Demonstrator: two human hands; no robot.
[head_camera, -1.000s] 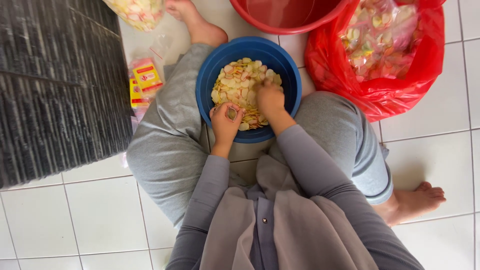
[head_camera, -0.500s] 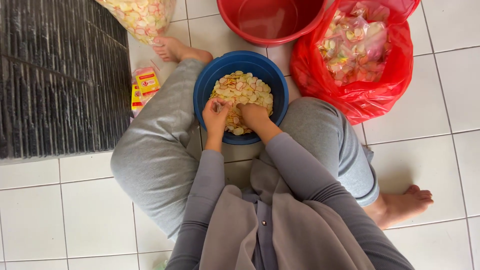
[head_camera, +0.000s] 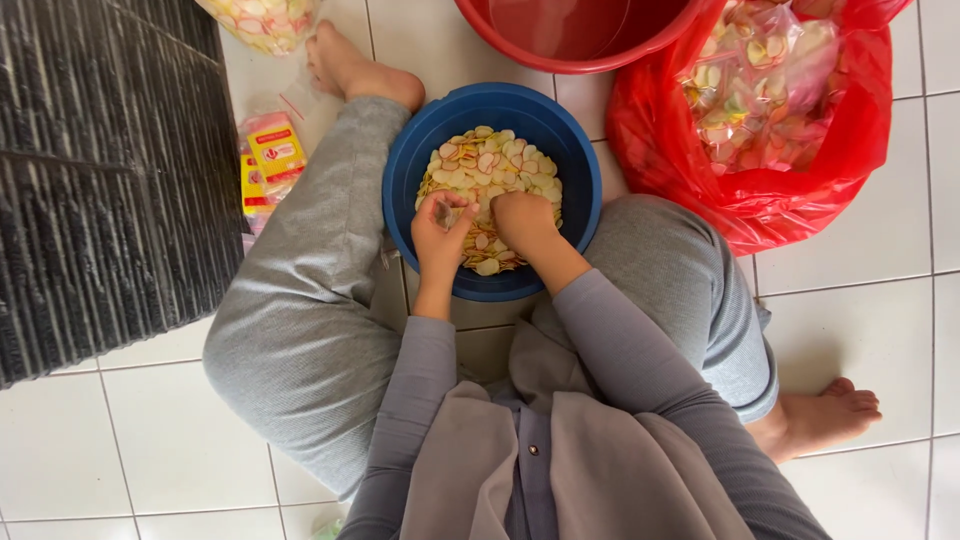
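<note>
We see our left hand (head_camera: 440, 232) pinching a clear film, our right hand (head_camera: 522, 222) curled into thin round chips (head_camera: 490, 160) in the glossy blue bowl (head_camera: 410, 160), centre frame.

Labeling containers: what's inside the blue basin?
The blue basin holds pale round chips. Both hands, left hand and right hand, are in them, covering the chips beneath; the basin's bottom is hidden.

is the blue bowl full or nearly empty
Partly full. A heap of pale chips covers the floor of the blue bowl, but its inner wall shows bare above it.
</note>
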